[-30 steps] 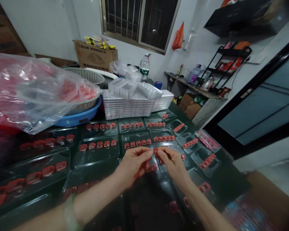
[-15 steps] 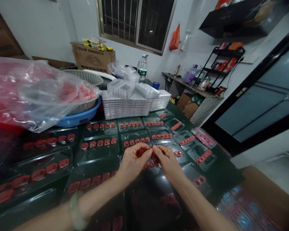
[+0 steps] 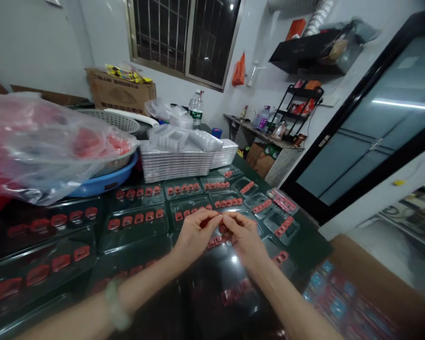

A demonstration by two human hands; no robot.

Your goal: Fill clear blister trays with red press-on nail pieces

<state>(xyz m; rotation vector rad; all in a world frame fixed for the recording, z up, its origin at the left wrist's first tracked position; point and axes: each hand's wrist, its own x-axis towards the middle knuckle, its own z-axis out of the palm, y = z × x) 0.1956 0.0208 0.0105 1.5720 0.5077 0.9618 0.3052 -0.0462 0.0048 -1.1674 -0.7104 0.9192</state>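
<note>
L hand (image 3: 197,232) & R hand (image 3: 243,237) closer than 1 s ago, tips touching, both pinching red part (image 3: 222,229) above tray (image 3: 193,206).

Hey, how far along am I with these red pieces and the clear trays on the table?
Done: the back trays each show a full row of red pieces. In hand: your left hand and right hand pinch together over a middle tray. Left: a near tray holds only two, and a stack of empty trays and a plastic bag of red sit behind.
</note>
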